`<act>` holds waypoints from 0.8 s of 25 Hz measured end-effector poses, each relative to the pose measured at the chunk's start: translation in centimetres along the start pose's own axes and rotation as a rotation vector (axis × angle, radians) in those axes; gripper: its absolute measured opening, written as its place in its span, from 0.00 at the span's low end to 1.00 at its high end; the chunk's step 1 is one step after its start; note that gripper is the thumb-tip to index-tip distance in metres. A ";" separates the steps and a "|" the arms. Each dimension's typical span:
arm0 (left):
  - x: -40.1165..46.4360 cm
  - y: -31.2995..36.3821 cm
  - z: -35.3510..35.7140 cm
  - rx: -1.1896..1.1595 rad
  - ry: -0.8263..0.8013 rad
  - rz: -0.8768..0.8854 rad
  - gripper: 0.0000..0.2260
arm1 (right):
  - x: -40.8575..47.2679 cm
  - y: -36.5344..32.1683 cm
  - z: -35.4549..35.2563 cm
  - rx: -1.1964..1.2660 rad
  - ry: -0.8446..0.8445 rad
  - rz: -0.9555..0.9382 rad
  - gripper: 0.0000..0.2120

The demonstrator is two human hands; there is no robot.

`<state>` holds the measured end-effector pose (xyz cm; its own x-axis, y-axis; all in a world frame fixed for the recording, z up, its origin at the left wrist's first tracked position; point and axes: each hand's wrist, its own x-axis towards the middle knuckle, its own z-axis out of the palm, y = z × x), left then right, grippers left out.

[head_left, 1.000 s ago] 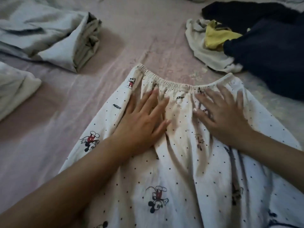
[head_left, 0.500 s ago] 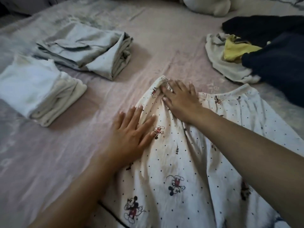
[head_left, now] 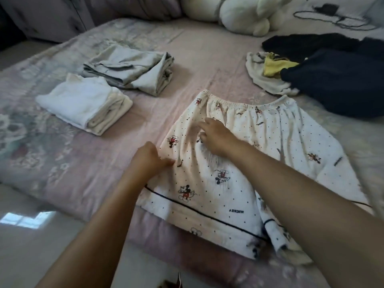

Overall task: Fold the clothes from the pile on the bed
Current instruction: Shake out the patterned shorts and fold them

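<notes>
Both hands on shorts (head_left: 259,146) (L (head_left: 148,157) pinches edge, R (head_left: 216,136) flat).

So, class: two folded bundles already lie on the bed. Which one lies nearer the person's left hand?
The white folded bundle. It lies closer to the left hand than the grey folded bundle, which sits farther up the bed.

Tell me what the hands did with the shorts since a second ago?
Both hands lay flat by the waistband. The right hand crossed over to the shorts' left half and rests there. The left hand slid down to the shorts' left edge and now curls its fingers at the cloth. The shorts stayed spread flat and unfolded. The pile and folded stacks were not touched.
</notes>
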<state>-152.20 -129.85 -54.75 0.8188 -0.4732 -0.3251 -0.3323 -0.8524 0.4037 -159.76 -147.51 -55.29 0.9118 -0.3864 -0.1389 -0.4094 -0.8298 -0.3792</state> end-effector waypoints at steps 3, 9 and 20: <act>-0.6 -2.4 -1.7 0.027 -0.003 -0.049 0.17 | -7.5 -0.3 0.5 0.041 0.022 0.056 0.24; -4.8 -3.5 1.4 0.388 0.465 0.121 0.16 | -23.5 12.2 -1.2 -0.265 0.044 0.506 0.26; -18.7 11.3 10.2 0.394 0.031 0.874 0.22 | -30.1 18.5 -3.2 0.082 0.129 0.455 0.24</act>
<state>-176.06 -132.86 -52.78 0.2175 -0.9759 -0.0200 -0.9603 -0.2176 0.1747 -194.85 -152.53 -55.19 0.6268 -0.7544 -0.1950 -0.7579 -0.5321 -0.3775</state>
